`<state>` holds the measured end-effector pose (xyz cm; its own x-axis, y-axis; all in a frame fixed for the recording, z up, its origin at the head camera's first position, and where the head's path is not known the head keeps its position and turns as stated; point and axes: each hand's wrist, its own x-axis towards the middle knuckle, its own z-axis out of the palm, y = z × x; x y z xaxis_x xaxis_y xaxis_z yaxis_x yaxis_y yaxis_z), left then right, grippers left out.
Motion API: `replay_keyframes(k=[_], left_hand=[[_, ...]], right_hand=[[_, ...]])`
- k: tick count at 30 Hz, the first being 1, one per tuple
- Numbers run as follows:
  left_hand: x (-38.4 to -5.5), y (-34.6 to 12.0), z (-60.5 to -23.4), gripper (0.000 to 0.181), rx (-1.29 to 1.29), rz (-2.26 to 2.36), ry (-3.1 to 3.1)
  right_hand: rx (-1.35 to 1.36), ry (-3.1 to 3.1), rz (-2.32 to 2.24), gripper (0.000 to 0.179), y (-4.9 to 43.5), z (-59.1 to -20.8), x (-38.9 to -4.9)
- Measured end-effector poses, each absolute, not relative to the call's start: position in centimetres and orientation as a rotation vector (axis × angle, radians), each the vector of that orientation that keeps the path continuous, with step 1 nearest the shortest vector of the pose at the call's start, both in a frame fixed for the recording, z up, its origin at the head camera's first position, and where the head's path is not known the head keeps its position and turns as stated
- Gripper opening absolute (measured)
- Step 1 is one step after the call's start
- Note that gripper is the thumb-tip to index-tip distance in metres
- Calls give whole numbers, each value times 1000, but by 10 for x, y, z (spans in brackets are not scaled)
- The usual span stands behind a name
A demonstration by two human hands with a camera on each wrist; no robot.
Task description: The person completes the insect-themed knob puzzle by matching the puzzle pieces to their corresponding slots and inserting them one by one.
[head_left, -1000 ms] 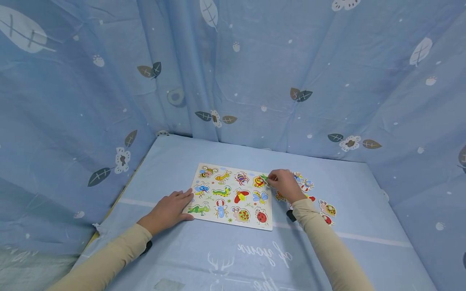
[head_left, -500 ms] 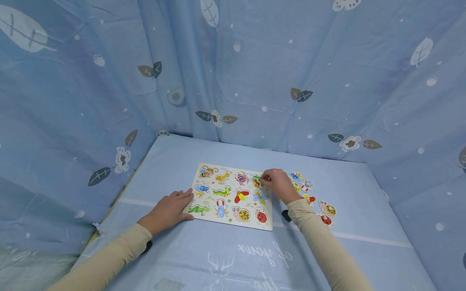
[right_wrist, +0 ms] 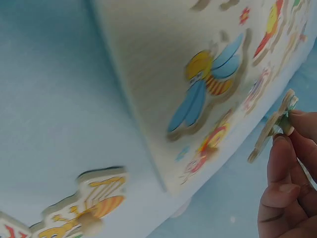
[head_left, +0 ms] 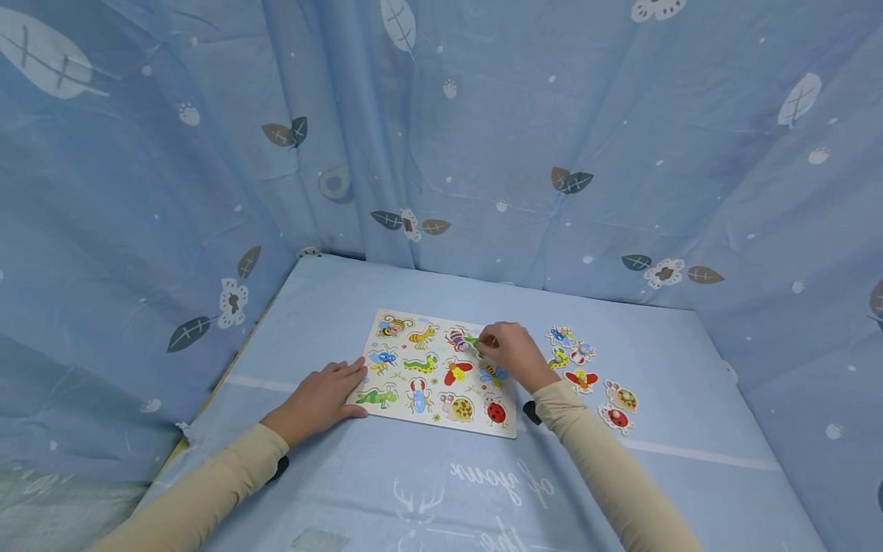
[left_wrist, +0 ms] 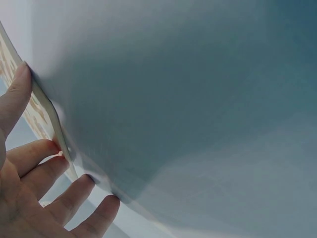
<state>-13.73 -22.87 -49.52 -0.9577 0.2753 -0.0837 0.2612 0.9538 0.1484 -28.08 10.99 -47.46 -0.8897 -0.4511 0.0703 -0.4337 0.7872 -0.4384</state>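
Observation:
A cream puzzle board (head_left: pixel 483 426) printed with several insects lies flat on the table. My left hand (head_left: pixel 317 399) rests at its left side. In the left wrist view, straight fingertips and thumb touch the board's edge (left_wrist: pixel 55 119). Above the board's upper right part, my right hand (head_left: pixel 513 353) pinches a green grasshopper puzzle piece (head_left: pixel 473 342) between thumb and finger. The right wrist view shows this piece (right_wrist: pixel 271 126) edge-on, raised off the board. A butterfly piece with a knob (right_wrist: pixel 213 148) sits in the board's corner, which the right hand hides in the head view.
Right of the board lie several loose knobbed pieces: a red fly (head_left: pixel 581 379), a snail (head_left: pixel 623 397), a ladybird (head_left: pixel 615 418), a stag beetle (head_left: pixel 582 351) and a caterpillar (head_left: pixel 557 358). A patterned blue curtain (head_left: pixel 476 153) hangs behind and beside the table.
My right hand has moved left over the board, carrying the green grasshopper piece from the right edge towards the spider picture. More loose pieces now show behind it. The left hand stays put.

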Motion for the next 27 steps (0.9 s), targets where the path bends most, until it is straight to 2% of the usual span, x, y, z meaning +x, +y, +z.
replay_keyframes(k=[27], left_hand=[[-137, -229, -497, 81, 419, 221, 3008]], right_hand=[[-1005, 2882, -674, 6, 73, -468, -257]])
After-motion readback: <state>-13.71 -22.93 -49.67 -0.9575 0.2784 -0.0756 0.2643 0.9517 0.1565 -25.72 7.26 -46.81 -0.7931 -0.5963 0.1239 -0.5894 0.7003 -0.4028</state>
